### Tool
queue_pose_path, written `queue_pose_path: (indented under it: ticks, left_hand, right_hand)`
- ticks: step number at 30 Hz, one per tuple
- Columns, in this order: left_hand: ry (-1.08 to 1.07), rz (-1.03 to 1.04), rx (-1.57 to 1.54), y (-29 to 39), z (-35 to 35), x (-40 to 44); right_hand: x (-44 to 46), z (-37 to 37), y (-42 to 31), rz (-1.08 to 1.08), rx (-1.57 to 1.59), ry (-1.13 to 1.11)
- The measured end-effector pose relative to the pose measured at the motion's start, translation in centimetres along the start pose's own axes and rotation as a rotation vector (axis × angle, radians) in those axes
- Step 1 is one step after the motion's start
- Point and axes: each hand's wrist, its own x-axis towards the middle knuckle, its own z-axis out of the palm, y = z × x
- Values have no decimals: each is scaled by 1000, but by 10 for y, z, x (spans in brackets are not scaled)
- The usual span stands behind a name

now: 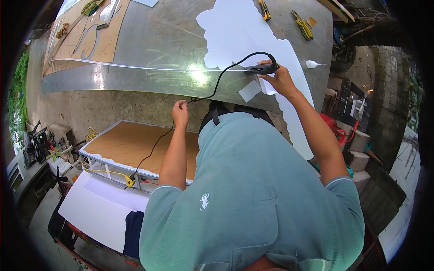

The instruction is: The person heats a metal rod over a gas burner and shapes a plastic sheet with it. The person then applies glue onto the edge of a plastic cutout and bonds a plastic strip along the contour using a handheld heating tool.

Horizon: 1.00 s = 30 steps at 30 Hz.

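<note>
My right hand (pixel 281 81) is closed around a black corded tool (pixel 263 68), long and slim like a hair straightener. The tool is over the near part of a white sheet with scalloped edges (pixel 239 27). A thin, pale strip (pixel 144 68) runs from the left side of the metal table to the tool; whether the tool clamps it I cannot tell. Off the table's near edge, my left hand (pixel 180 113) pinches the tool's black cord (pixel 218 83). The cord continues down to a yellow socket (pixel 130 181). A small white piece (pixel 249 91) lies below the tool.
On the metal table (pixel 158 31) lie yellow-handled pliers (pixel 303 28), a yellow cutter (pixel 265 10), a small white bottle (pixel 313 64) and brown cut-out boards (pixel 101 43). A brown panel on a metal frame (pixel 135 144) stands behind my left arm.
</note>
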Motion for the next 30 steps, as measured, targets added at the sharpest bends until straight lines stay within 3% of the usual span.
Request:
queue_pose_path:
  ticks: [30]
  left_hand:
    - [11,-7,-31,3,-1,-6]
  right_hand:
    - [0,1,2,-30,-5,10]
